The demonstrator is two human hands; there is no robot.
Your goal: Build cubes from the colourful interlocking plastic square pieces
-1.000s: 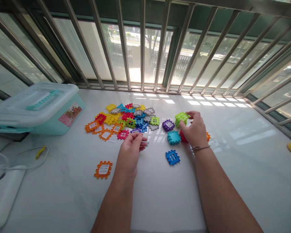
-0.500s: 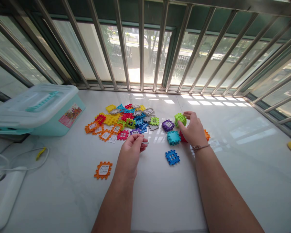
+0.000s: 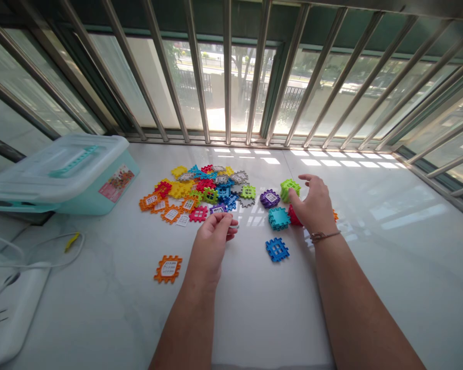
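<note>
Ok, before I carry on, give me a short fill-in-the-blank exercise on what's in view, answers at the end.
1. Of the left hand and right hand, the one with the bracelet is the ____ one.
2. The lone tile left of the left forearm has a frame coloured ____.
3. The teal tub stands on the picture's ____ side.

Missing words: right; orange; left.

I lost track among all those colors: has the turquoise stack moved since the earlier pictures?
No, the turquoise stack keeps its place against the box; the whole view just slid slightly.
</note>
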